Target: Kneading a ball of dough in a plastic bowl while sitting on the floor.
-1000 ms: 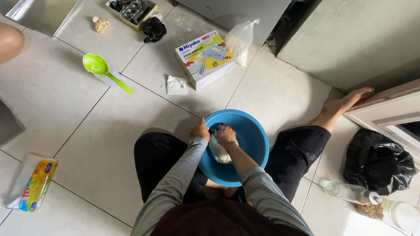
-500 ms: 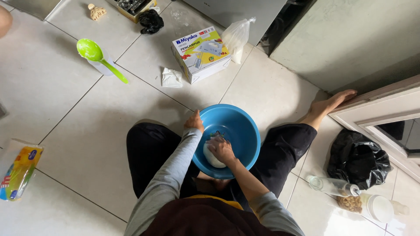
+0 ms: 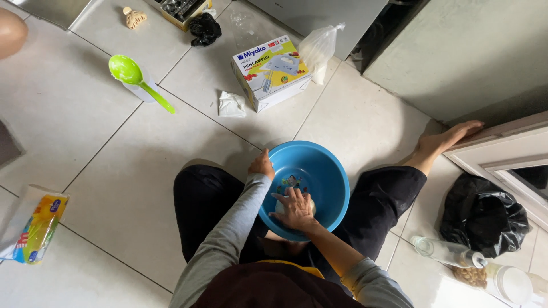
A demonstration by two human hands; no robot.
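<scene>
Between outstretched legs on white tiled floor: round blue plastic bowl (image 3: 319,171). Left hand (image 3: 262,165) clamps near rim. Right hand (image 3: 295,210), fingers spread flat, presses pale dough lump (image 3: 283,206) at bowl bottom. Best practice: brace bowl steady, press evenly. Nearby: green plastic ladle (image 3: 132,75).

Pale lump (image 3: 311,206) (mostly hidden) under right hand (image 3: 297,209) in bowl (image 3: 325,171)

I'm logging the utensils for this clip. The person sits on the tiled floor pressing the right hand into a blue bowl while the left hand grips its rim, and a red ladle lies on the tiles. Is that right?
Not quite: the ladle is green, not red, as the head view shows. The rest holds: the right hand presses into the blue bowl and the left hand grips its rim.
</scene>
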